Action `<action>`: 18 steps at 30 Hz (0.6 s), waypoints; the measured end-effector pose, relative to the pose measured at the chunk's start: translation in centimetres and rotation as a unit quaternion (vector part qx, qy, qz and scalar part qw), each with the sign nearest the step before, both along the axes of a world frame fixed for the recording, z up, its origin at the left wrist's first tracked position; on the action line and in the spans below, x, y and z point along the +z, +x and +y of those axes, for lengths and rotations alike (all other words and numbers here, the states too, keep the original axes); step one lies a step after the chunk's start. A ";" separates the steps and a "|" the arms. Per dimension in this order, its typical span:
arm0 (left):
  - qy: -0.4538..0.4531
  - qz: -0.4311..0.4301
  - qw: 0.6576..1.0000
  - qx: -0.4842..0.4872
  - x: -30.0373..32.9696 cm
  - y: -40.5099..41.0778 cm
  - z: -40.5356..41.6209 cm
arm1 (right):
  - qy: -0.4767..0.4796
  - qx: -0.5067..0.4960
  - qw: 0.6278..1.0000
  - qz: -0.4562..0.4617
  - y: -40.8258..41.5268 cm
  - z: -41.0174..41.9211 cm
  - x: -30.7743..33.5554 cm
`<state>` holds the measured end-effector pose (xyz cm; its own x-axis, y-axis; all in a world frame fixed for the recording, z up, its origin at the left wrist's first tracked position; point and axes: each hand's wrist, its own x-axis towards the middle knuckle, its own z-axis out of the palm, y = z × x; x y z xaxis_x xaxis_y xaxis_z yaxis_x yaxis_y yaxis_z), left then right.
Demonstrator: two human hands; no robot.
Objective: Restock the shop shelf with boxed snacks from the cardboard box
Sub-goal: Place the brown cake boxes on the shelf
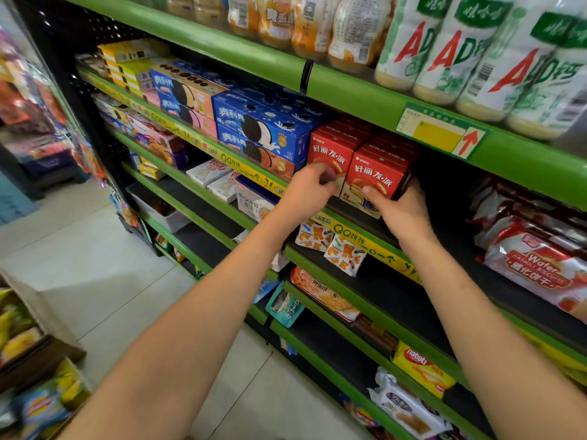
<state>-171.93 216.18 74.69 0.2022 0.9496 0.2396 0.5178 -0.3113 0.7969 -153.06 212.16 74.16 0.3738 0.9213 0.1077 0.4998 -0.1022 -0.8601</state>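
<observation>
Two rows of red pie boxes stand on the green shelf (365,239). My right hand (397,206) grips the front box of the right row (376,173) from below, thumb on its front face and fingers round its right side. My left hand (313,188) has curled fingers touching the lower front of the left red box (330,150); whether it holds that box is unclear. Both boxes stand upright at the shelf's front edge. The cardboard box is not visible.
Blue cookie boxes (260,128) stack left of the red ones. Dark empty shelf space (451,192) lies right of them, then wafer packs (540,268). Bottles (460,58) fill the shelf above. Lower shelves hold snack packets (343,249). Tiled floor (95,249) lies left.
</observation>
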 end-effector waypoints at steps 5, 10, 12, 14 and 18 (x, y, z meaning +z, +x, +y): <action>-0.051 -0.078 0.995 0.037 0.2 -1.6 -3.7 | 0.108 -0.006 0.993 0.052 -1.0 -4.5 0.0; -0.132 -0.103 0.983 0.074 -1.9 -5.0 -8.8 | 0.052 0.157 0.982 0.093 -4.9 -7.1 -2.2; -0.160 -0.129 0.972 0.113 -3.6 -6.9 -11.0 | 0.017 0.222 0.970 0.093 -7.3 -6.8 -3.7; -0.192 -0.155 0.953 0.175 -5.7 -9.2 -13.6 | -0.019 0.266 0.960 0.087 -10.3 -6.6 -5.5; -0.238 -0.210 0.904 0.286 -10.4 -15.3 -19.0 | -0.079 0.356 0.929 0.062 -17.4 -6.6 -9.5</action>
